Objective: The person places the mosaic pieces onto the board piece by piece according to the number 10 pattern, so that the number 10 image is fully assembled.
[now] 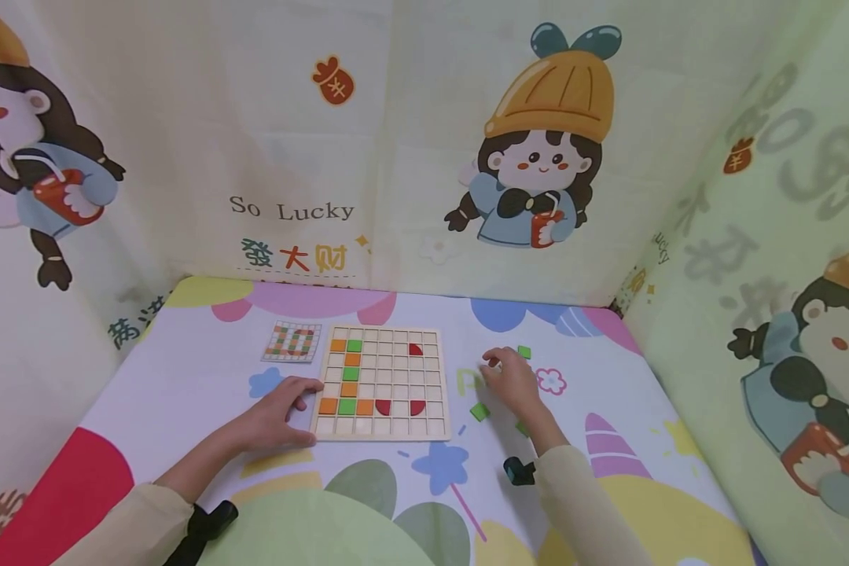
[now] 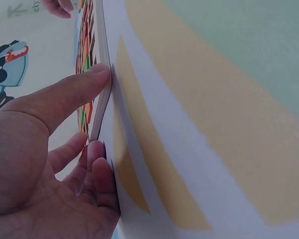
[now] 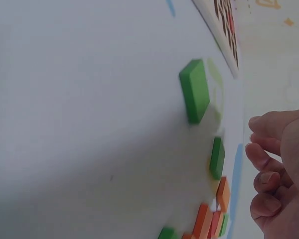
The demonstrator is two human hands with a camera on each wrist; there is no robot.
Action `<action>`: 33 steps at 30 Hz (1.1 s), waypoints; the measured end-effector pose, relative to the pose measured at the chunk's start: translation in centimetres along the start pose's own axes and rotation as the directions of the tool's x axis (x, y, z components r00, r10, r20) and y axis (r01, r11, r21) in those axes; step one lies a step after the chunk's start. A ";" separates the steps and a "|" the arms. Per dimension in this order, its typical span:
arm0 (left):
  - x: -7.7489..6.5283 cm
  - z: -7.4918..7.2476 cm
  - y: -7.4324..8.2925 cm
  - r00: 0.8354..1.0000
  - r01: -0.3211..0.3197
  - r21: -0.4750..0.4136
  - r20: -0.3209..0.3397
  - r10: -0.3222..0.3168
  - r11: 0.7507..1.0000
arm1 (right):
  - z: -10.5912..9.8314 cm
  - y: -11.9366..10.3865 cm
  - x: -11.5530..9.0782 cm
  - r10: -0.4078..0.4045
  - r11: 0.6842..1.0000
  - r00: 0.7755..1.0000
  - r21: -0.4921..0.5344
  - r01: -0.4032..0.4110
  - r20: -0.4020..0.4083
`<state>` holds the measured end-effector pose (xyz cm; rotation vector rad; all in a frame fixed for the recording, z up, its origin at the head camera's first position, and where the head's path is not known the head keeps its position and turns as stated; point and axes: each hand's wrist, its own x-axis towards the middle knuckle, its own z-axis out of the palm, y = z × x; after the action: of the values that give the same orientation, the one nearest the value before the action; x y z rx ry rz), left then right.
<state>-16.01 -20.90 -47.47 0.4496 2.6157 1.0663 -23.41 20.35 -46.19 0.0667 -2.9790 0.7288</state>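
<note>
A wooden grid board [image 1: 389, 431] lies on the table, with orange and green square tiles [image 1: 351, 374] and red rounded tiles [image 1: 417, 408] in some of its cells. My left hand [image 1: 276, 413] rests at the board's left side, thumb by the near corner. In the left wrist view, the thumb [image 2: 79, 89] lies straight against the board's edge, the other fingers loosely bent beside it. To the right of the board, my right hand [image 1: 515, 385] hovers over the table, fingers loosely curled, thumb near the index finger. Nothing shows between them. Green tiles [image 1: 479, 412] lie around and below it.
A small printed pattern card [image 1: 292, 342] lies left of the board's far corner. Another green tile [image 1: 524, 352] sits beyond my right hand. Orange and red tiles [image 3: 203, 220] are grouped low in the right wrist view. Printed curtains [image 1: 396, 157] stand around the table.
</note>
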 end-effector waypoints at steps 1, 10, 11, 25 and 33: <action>0.0 0.0 0.0 1.000 -0.001 0.001 0.001 0.001 1.000 | -0.1 0.3 -0.1 0.002 1.000 1.000 0.001 -0.002 -0.001; -0.1 0.0 0.1 1.000 -0.006 -0.002 0.001 0.006 1.000 | -1.2 2.7 -1.2 0.049 0.999 0.999 0.021 -0.049 -0.004; -0.1 0.0 0.1 1.000 -0.005 -0.004 0.000 0.005 1.000 | -1.3 3.0 -1.3 0.055 0.998 0.998 0.020 -0.055 -0.002; -0.2 0.1 0.1 1.000 -0.011 -0.007 -0.003 0.011 1.000 | -2.6 6.3 -1.3 0.133 0.990 0.987 -0.053 -0.129 0.091; -0.1 0.0 -0.1 1.000 -0.004 -0.007 0.002 0.004 1.000 | -3.0 6.9 -0.5 0.128 0.991 0.971 -0.071 -0.116 0.203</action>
<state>-15.96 -21.03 -47.52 0.4543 2.6100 1.0748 -23.15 27.92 -46.75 -0.0483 -3.2257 0.6850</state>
